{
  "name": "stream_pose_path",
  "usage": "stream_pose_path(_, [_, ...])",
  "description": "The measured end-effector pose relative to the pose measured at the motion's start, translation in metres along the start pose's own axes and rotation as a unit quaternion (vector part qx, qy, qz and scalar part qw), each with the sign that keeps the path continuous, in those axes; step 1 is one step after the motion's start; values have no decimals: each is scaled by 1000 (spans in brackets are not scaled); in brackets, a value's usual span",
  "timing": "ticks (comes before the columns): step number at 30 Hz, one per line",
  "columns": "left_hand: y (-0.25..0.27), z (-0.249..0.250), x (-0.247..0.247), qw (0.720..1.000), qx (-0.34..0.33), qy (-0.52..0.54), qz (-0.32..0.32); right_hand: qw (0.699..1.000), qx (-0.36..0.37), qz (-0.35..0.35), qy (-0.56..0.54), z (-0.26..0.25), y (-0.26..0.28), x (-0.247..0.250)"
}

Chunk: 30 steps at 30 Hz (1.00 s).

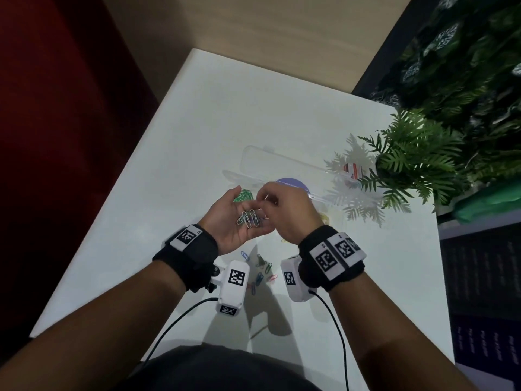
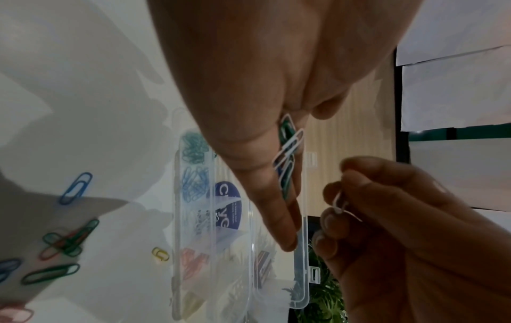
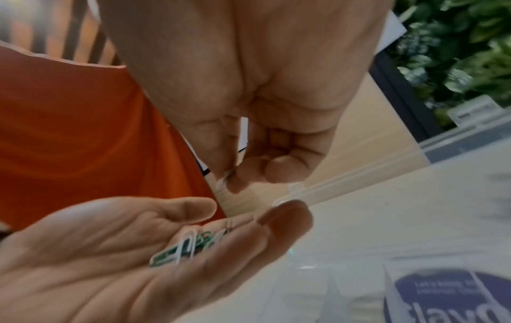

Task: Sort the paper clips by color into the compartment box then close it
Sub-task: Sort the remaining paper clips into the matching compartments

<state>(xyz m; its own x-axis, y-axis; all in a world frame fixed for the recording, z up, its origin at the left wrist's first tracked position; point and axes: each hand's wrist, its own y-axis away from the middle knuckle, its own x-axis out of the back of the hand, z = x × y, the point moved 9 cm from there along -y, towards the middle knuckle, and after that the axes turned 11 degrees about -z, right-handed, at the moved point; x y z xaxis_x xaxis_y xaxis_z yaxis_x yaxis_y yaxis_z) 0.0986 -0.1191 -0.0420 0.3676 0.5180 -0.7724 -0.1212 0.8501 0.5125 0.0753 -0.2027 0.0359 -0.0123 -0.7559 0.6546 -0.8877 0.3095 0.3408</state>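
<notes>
Left hand [image 1: 235, 218] palm up above the white table [image 1: 180, 153], fingers loosely spread, cradling a small bunch of white and green wire paper clips [image 1: 249, 218]; long axes of these clips roughly along the fingers, pointing away from the wrist. Right hand [image 1: 287, 210] just beside it, thumb and forefinger pinching a single white paper clip [image 2: 341, 205], other fingers curled in; this clip roughly upright in the left wrist view, one wire end sticking out to the side.

Beyond the hands, a long clear plastic compartment box [image 1: 284, 167] lying open on the table, lid folded back, long axis running from the near left toward the far right, toward the green fern-like plant [image 1: 411, 156]. In the left wrist view, compartments in a row along that axis: teal-green clips [image 2: 193, 146], then light blue clips [image 2: 195, 183], then whitish clips [image 2: 203, 220], then orange-red clips [image 2: 193, 262]. Round purple sticker [image 1: 293, 184] near the middle of the box.

Loose coloured paper clips [image 1: 262, 270] scattered flat on the table below the wrists, pointing various ways: blue, green, pink. A yellow clip [image 2: 160, 253] just beside the box wall
</notes>
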Motion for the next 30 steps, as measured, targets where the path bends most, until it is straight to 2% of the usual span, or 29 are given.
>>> stream_pose_path(3, [-1, -2, -4, 1000, -10, -3, 6, 992, -14, -74, 98, -6, 5, -20])
stream_pose_path(9, [-3, -8, -8, 1000, -12, 3, 18, 981, -50, -70, 172, -5, 6, -25])
stream_pose_path(19, [-3, -10, -12, 1000, -19, 2, -1, 988, -84, -53, 117, 9, 12, -16])
stream_pose_path(22, [0, -11, -15, 1000, -17, 10, -2, 995, -64, -29, 76, 7, 15, -13])
stream_pose_path(25, [1, -12, -18, 1000, -16, 23, 4, 995, -27, -27, 96, 0, 17, -17])
stream_pose_path(30, [2, -12, -18, 1000, -8, -8, 5, 992, -18, -36, 121, -2, 15, -20])
